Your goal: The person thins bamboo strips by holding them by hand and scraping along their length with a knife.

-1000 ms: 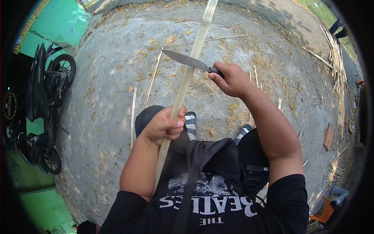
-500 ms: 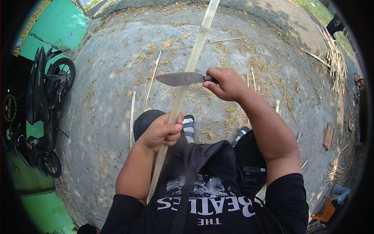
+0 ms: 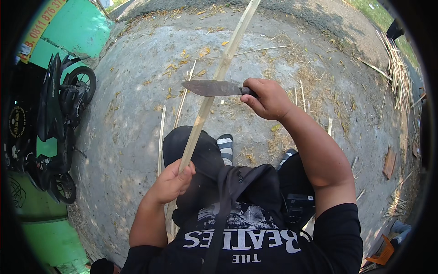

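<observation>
Long, flat, pale bamboo-like strip [image 3: 203, 109] held aslant off the ground, in the left hand [image 3: 174, 182]; that hand grasping the strip's lower part, fingers curled round it. Right hand [image 3: 268, 99], right of the strip, clenched on the handle of a dark, leaf-shaped metal knife [image 3: 212, 88]; blade crosses over the strip, contact unclear. 2 thin, pale sticks [image 3: 162, 139] left of the strip on grey concrete ground [image 3: 127, 137]; black motorcycle [image 3: 50, 105] farther left; heap of slender, straw-coloured sticks [image 3: 399, 75] well to its right
</observation>
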The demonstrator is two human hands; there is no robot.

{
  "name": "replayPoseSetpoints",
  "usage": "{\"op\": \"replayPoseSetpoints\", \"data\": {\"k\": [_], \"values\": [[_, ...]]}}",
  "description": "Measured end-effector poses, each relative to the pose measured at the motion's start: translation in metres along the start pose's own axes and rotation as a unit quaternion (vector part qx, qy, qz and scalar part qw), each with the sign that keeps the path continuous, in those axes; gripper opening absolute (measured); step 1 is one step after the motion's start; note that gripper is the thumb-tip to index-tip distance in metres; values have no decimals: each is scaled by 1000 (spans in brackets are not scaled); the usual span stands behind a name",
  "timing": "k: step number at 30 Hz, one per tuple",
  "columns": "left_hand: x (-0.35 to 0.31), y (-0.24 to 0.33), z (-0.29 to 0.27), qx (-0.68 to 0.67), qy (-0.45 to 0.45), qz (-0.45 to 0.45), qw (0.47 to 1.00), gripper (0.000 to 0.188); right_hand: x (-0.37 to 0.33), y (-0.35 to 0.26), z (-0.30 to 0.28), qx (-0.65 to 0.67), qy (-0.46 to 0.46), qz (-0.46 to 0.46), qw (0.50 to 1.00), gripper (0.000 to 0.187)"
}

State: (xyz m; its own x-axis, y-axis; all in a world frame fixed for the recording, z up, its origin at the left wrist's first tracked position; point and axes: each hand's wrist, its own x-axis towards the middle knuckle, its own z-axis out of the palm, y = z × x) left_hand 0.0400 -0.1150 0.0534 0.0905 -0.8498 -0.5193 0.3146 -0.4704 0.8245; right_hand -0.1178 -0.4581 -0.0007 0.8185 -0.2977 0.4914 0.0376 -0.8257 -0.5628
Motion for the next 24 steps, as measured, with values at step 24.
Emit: {"op": "replayPoseSetpoints", "data": {"k": [24], "values": [[-14,-27,10,225,194,81,951,30,1,-20,15,-113,-130,82,982,49]]}}
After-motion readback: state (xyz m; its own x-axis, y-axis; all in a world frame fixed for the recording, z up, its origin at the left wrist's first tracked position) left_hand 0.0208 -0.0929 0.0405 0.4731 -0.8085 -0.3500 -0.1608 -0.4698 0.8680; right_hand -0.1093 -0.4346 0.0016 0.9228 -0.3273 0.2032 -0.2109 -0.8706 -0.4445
